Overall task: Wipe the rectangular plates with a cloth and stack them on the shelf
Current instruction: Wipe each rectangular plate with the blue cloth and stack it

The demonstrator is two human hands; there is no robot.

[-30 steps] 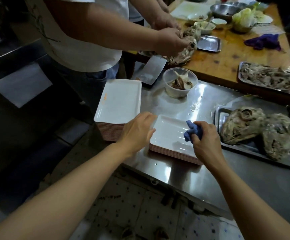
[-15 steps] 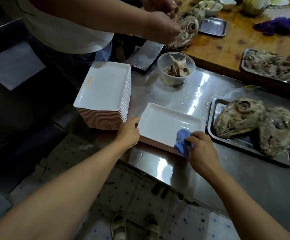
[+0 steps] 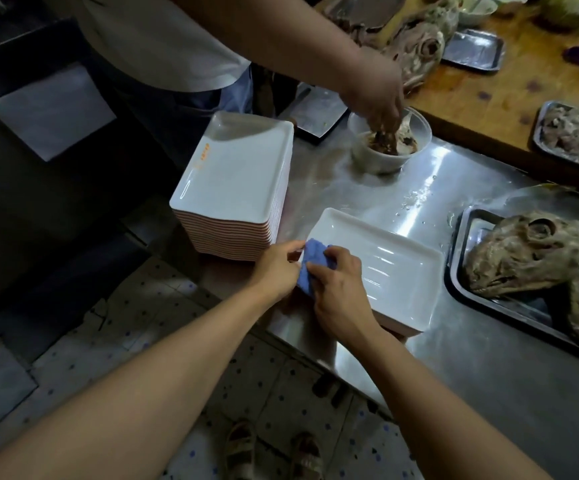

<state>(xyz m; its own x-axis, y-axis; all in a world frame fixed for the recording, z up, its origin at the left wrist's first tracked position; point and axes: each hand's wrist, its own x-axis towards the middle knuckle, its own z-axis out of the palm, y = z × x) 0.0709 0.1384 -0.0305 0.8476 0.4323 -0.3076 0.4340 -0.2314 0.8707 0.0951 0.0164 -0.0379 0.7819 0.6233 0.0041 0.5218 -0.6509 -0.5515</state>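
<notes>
Plates (image 3: 390,268), white and rectangular, lie in a short pile on the steel surface (image 3: 482,368), beside a taller stack of plates (image 3: 236,178). At the near left corner of the top plate, the right hand (image 3: 341,292) curls its fingers around a blue cloth (image 3: 310,263). The left hand (image 3: 276,268) pinches the same cloth from the other side. A tray (image 3: 468,289) to the right holds cooked animal heads (image 3: 527,254). Another person's hand (image 3: 376,88) reaches into a plastic bowl (image 3: 385,161).

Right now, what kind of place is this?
Probably a restaurant kitchen: a tall stack of white plates on a steel counter, and metal trays of cooked animal heads.
</notes>
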